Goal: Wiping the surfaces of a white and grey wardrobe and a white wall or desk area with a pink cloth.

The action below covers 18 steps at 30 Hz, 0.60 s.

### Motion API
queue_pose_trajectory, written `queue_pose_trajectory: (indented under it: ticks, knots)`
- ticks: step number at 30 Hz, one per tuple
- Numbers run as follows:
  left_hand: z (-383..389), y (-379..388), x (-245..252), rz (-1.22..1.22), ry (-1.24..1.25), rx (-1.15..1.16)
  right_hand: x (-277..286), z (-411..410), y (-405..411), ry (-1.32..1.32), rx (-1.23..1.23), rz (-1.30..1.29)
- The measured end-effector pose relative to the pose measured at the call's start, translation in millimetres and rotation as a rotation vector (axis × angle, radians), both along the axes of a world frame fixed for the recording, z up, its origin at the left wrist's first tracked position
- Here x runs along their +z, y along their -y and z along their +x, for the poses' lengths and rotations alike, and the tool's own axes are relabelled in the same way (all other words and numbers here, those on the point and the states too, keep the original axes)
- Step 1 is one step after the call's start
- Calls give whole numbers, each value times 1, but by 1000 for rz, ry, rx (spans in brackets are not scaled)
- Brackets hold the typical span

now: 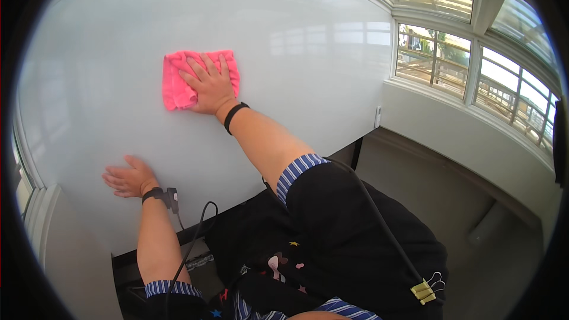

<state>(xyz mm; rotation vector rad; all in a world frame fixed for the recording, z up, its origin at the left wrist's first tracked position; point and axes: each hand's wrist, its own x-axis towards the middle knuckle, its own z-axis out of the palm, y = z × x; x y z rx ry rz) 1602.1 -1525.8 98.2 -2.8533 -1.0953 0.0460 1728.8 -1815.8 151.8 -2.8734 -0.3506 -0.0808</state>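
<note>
My right hand (211, 84) presses down on a folded pink cloth (173, 78) with its fingers spread. The cloth lies flat on a large glossy white tabletop (284, 111), near its middle left. Lower left, my left hand (129, 178) rests on the same surface with its fingers apart and nothing held. A black band circles each wrist; the left one carries a small device (173, 198) with a cable.
Windows (433, 60) with bars outside line the right and far sides. A small white remote (378, 117) stands by the tabletop's right corner. A black cable (378, 213) runs along my right side to a yellow binder clip (423, 292). Another cable loops beside my left forearm.
</note>
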Motion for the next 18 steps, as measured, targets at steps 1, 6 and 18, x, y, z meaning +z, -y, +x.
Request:
queue_pose_trajectory:
  ticks: [1, 6, 18]
  knots:
    - [1, 2, 2, -3, 19, -11, -1, 20, 4, 16, 8, -8]
    - [-3, -2, 6, -16, 19, -7, -4, 114, 8, -34, -20, -36]
    - [-4, -6, -2, -34, 60, -19, -14, 110, -13, 28, -128, 32]
